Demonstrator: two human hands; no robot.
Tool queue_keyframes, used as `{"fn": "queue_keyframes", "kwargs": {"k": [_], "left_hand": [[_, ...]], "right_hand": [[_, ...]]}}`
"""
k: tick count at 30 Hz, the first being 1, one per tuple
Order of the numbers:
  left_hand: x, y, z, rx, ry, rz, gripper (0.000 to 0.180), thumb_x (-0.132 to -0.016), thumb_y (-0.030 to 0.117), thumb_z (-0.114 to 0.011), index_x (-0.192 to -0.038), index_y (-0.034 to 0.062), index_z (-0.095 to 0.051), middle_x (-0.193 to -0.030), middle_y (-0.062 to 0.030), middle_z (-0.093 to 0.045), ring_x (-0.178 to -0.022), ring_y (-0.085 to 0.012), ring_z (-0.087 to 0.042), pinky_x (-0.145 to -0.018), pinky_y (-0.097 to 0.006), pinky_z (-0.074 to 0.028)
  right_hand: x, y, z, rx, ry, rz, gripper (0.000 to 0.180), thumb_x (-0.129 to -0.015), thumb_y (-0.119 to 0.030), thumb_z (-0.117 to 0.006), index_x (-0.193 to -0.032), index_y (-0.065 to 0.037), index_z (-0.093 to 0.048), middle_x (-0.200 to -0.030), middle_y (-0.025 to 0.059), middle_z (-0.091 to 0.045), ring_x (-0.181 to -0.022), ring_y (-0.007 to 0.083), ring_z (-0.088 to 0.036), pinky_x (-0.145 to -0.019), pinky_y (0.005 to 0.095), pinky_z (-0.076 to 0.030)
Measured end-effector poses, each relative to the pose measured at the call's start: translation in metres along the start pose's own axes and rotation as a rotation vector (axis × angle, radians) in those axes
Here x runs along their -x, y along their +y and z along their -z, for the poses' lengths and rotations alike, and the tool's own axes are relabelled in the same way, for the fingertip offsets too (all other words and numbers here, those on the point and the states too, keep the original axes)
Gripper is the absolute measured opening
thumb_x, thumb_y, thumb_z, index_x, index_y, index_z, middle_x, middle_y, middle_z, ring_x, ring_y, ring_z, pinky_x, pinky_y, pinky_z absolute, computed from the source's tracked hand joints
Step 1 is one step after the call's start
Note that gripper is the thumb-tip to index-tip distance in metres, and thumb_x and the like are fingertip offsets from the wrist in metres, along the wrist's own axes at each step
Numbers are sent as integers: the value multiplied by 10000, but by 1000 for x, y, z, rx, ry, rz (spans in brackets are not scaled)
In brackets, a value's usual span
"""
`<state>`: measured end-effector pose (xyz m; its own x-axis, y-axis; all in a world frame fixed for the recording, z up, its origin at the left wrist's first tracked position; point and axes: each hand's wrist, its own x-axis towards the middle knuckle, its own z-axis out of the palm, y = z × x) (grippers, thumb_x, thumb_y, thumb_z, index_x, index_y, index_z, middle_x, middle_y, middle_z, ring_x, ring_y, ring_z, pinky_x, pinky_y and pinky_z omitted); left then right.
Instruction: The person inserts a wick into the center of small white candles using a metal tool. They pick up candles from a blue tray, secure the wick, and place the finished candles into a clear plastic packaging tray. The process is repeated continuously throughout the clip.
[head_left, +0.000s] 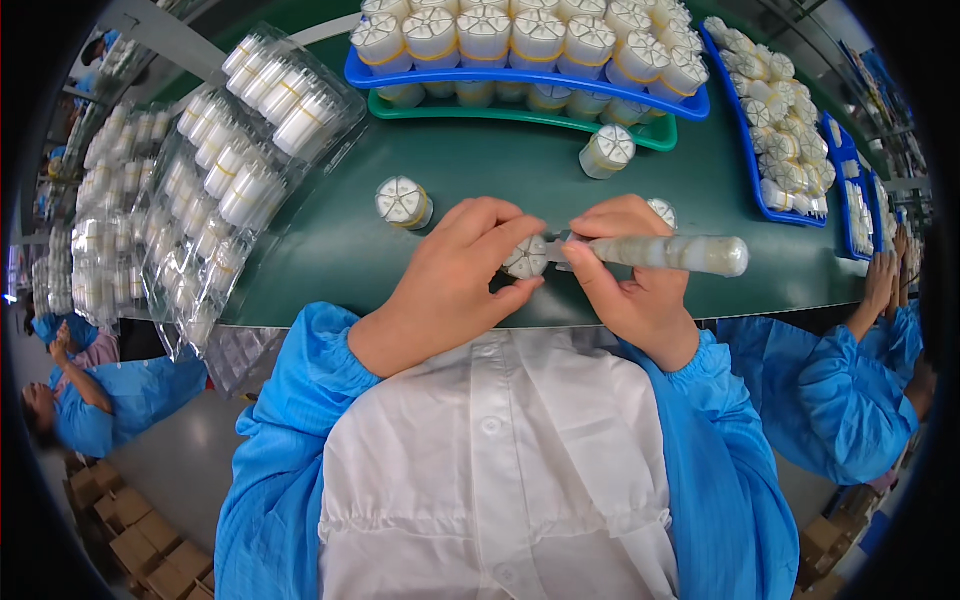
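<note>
My left hand (440, 270) grips a round bundle of white wedge-ended pieces (526, 258) between thumb and fingers, close to the table's near edge. In my right hand (640, 290) is a tool with a thick, whitish, rounded handle (690, 254) that points right. Its narrow grey end meets the side of the bundle; the exact tip is hard to make out. A similar bundle (403, 203) stands beyond my left hand, and another bundle (608, 152) stands farther off to the right. Behind my right hand, one more bundle (662, 212) is partly hidden.
At the back, a blue tray (530, 78) full of banded bundles sits on a green tray (655, 133). Clear plastic packs (250, 150) of white pieces pile up at left. Another blue tray (745, 150) stands right, near a co-worker's blue sleeve (830, 390).
</note>
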<state>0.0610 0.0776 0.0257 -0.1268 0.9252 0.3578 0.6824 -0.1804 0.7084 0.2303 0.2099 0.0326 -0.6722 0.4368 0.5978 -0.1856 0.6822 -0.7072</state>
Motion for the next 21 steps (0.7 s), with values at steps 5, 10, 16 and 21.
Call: {"fn": "queue_keyframes", "kwargs": {"k": [5,10,16,21], "left_hand": [[0,-5,-2,28,25,-34,555,-725,64,-852,-1231,42,-626,-1131,-118,-613,-1008,-308,-616,-837,-399,-522],[1,-8,-5,-11,111,1,550,-730,62,-843,-1222,34,-600,-1146,-128,-622,-1011,-305,-616,-838,-379,-522],[8,-14,-11,75,129,43,570,-739,32,-811,-1258,37,-573,-1148,-124,-634,-1017,-290,-620,-845,-371,-523],[11,-15,-14,162,120,57,561,-755,60,-795,-1263,37,-560,-1145,-131,-635,-1037,-315,-613,-837,-401,-532]], "right_hand": [[-1,5,-7,35,-11,-37,200,-840,-3,-799,-996,4,-675,-911,122,-649,-729,206,-643,-564,311,-490],[-3,5,-11,66,-37,-63,195,-841,-7,-799,-994,7,-678,-918,110,-653,-699,190,-636,-556,306,-487],[-5,12,-6,61,46,-25,169,-847,-6,-791,-980,12,-688,-932,103,-654,-640,134,-595,-538,273,-463],[-7,8,-11,-15,-7,-113,161,-848,-6,-788,-976,6,-693,-931,96,-654,-639,121,-592,-536,264,-457]]}}
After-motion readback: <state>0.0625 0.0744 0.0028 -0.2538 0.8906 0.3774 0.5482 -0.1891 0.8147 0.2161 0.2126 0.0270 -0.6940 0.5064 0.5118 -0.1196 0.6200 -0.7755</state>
